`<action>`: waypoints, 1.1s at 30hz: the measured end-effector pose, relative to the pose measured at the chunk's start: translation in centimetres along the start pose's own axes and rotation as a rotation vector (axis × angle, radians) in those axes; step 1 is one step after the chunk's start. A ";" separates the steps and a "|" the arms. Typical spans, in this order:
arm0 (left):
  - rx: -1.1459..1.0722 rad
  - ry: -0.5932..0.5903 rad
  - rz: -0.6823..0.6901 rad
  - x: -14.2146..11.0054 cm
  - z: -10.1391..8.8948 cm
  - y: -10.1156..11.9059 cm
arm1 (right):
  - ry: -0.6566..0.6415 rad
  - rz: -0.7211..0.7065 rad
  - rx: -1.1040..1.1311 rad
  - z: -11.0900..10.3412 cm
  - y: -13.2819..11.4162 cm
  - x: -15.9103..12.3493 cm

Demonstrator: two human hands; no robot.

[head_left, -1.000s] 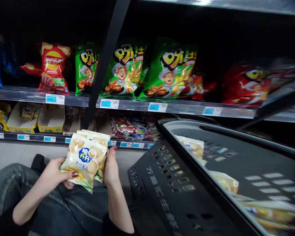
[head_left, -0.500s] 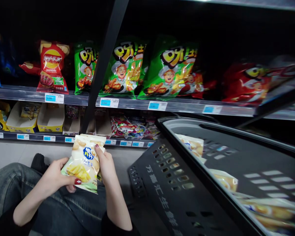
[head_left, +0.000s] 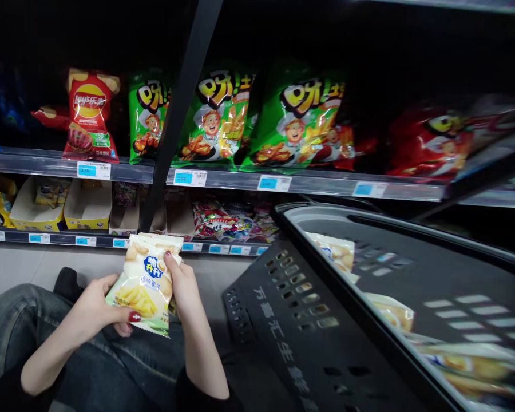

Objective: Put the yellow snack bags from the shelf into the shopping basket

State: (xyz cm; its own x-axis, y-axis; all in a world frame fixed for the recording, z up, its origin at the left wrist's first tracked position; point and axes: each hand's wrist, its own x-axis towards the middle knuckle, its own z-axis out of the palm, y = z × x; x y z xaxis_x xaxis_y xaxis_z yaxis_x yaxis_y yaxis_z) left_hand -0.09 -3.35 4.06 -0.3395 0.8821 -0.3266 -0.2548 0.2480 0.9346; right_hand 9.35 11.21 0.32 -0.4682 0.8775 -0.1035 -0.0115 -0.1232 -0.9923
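Observation:
Both my hands hold a small stack of white snack packets with a blue logo, low at the left over my jeans-clad lap. My left hand grips the lower left corner, thumb on the front. My right hand clasps the right side, thumb across the top packet. To the right, tilted towards me, is a dark plastic shopping basket with more of the same packets lying inside.
A store shelf unit faces me: a red Lay's chip bag and green snack bags on the upper shelf, yellow cardboard display boxes and small sweets below. A dark upright post divides the shelves. Grey floor lies at the left.
The packets have been squared into a tighter stack and lowered slightly. My right hand moved from the stack's side to clasp it with the thumb on the front.

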 end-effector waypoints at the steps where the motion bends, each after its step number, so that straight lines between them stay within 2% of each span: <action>1: 0.012 -0.001 0.003 0.1 -0.1 -0.1 | 0.007 -0.014 -0.012 0.0 -0.1 0.0; 13: 0.060 -0.012 0.011 1.2 -1.1 -1.1 | 0.011 -0.429 -0.123 -0.4 -1.9 -1.6; 18: 0.083 -0.028 0.018 1.4 -1.4 -1.5 | 0.009 -0.499 -0.169 -0.4 -1.9 -1.6; 25: 0.085 -0.042 0.008 1.1 -1.2 -0.9 | 0.024 -0.444 -0.152 -0.3 -1.9 -1.5; 33: 0.023 -0.010 -0.029 -0.2 -0.5 0.1 | 0.029 -0.086 -0.077 -0.1 -0.8 -0.5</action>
State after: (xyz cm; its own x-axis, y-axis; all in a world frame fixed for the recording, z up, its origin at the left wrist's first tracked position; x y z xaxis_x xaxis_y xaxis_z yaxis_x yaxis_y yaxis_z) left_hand -0.49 -3.67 4.20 -0.3228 0.8783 -0.3527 -0.2431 0.2832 0.9277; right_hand 9.63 10.92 1.16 -0.4423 0.8967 -0.0189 0.0178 -0.0123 -0.9998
